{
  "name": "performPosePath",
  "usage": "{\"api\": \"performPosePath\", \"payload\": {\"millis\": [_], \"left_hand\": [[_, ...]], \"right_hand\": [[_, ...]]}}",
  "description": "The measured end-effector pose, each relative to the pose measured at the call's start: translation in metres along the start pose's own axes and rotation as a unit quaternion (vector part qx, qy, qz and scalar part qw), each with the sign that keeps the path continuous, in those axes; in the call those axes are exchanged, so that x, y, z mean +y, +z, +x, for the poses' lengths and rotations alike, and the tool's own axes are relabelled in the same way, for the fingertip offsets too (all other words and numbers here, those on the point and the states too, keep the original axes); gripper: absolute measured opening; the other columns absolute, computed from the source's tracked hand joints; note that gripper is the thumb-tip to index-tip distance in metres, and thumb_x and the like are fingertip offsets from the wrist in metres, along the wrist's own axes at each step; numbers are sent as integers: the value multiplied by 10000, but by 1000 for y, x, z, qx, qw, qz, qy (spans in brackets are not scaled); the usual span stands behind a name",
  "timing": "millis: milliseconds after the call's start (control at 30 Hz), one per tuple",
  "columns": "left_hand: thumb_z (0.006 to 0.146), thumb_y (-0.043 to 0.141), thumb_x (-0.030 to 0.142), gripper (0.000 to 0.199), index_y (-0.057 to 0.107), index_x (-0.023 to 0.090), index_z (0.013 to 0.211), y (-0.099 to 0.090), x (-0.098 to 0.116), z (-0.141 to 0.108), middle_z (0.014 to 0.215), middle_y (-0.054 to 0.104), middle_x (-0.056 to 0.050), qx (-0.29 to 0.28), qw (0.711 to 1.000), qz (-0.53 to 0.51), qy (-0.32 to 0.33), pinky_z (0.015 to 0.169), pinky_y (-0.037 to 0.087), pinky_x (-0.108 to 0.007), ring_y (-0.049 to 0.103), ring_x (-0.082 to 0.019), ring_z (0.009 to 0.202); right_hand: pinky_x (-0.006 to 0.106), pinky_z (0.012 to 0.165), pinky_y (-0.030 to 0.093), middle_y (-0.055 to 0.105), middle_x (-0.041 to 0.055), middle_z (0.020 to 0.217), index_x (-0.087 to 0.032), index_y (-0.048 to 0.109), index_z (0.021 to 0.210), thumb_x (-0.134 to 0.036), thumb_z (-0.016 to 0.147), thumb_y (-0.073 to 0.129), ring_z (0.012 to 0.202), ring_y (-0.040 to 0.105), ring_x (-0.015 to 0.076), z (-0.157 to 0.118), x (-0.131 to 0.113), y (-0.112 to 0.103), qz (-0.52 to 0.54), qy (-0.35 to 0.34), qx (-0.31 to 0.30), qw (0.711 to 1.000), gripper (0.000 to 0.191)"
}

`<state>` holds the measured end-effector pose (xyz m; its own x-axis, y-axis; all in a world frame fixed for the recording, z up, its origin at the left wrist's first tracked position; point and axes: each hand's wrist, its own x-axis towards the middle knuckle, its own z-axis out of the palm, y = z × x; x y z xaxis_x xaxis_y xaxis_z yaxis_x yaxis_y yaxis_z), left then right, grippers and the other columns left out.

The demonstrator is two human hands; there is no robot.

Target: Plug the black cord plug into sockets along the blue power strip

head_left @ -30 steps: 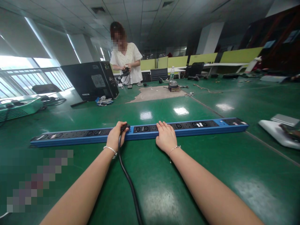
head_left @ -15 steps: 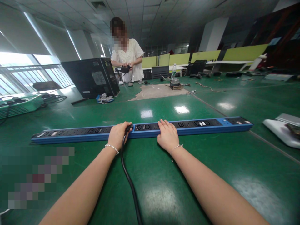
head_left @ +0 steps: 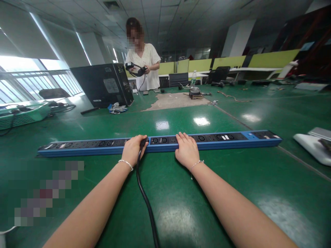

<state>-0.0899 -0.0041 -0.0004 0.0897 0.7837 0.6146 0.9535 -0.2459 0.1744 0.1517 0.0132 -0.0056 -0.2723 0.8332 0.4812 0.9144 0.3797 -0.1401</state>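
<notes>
A long blue power strip [head_left: 160, 148] with black socket panels lies across the green table. My left hand [head_left: 133, 150] is closed around the black plug [head_left: 144, 141] of a power cord [head_left: 144, 196], at the strip's middle. The cord runs down toward me. Whether the plug's end sits in a socket is hidden. My right hand [head_left: 187, 150] grips the strip just right of the middle, fingers across its top and thumb side at the near edge. Several sockets [head_left: 159, 140] show between my hands.
A black computer case [head_left: 103, 86] and gloves [head_left: 117, 108] stand beyond, left of a co-worker [head_left: 144, 65] holding a black cabled item. A green basket [head_left: 23, 117] is far left. A white device [head_left: 312, 148] lies right. A bottle [head_left: 193, 79] stands at the back.
My hands stay in place on the plug and the strip. The view has shifted slightly. The co-worker has raised the black item and drawn their hands apart.
</notes>
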Motion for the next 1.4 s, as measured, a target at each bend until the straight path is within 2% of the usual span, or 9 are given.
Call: {"api": "performPosePath", "payload": {"millis": [200,300,433,500,633,700,800,1067,1400], "left_hand": [[845,505,383,273,576,217,1050,6,3,-1,917,667,-54,15,999,-39,-12,821,466,-330,624,-215,872],[856,488,370,251,573,217,1035,6,5,1,961,664,-52,67,994,-78,-26,834,466,-326,620,-205,903],[847,507,383,292,555,215,1081,-11,3,6,1001,658,-48,147,977,-101,-113,802,475,-315,625,-195,888],[834,521,390,307,551,214,1084,-24,-9,7,960,662,-39,145,973,-101,-150,778,479,-311,632,-193,847],[801,543,410,354,551,220,1099,-48,-53,-2,878,658,-35,133,957,-58,-252,735,484,-321,629,-196,774],[786,544,401,336,562,223,1070,-55,-73,-9,889,659,-35,118,954,-62,-268,736,488,-318,630,-190,776],[759,551,392,319,574,223,1029,-57,-88,-16,905,673,-40,77,960,-78,-259,754,492,-323,636,-197,811],[775,522,426,350,550,234,1068,-51,-92,-16,906,699,-39,-16,973,-71,-218,790,482,-321,651,-210,867],[809,509,381,332,590,206,1080,-47,-93,-23,979,679,-84,-19,990,31,-134,831,475,-353,636,-230,902]], "right_hand": [[380,1068,218,452,103,1400,-140,501,1315,-159,759,467,1303,348,231,0,0,0,-5,-7,-2,1000,558],[373,1069,216,456,100,1397,-141,499,1319,-161,756,468,1301,351,228,0,0,0,-8,-5,-2,1000,564],[369,1071,214,449,97,1403,-140,491,1326,-172,758,468,1304,346,228,0,1,0,-10,-9,-3,1000,569],[373,1069,217,446,99,1405,-140,487,1329,-175,760,469,1304,346,229,0,1,-1,-10,-11,-6,1000,570],[382,1063,224,447,103,1404,-142,489,1325,-176,756,475,1299,351,233,0,1,-1,-10,-12,-7,1000,571],[385,1061,228,449,104,1402,-142,492,1323,-176,751,478,1298,353,234,0,1,0,-10,-14,-4,1000,573],[388,1057,234,463,104,1390,-142,504,1312,-173,745,477,1290,364,236,0,2,1,-10,-16,2,1000,569],[375,1057,231,480,105,1376,-134,517,1302,-164,748,469,1278,382,234,0,2,0,-15,-16,11,1000,557],[377,1053,234,479,99,1378,-139,517,1301,-167,750,468,1277,381,234,0,3,3,-21,-16,12,1000,554]]}}
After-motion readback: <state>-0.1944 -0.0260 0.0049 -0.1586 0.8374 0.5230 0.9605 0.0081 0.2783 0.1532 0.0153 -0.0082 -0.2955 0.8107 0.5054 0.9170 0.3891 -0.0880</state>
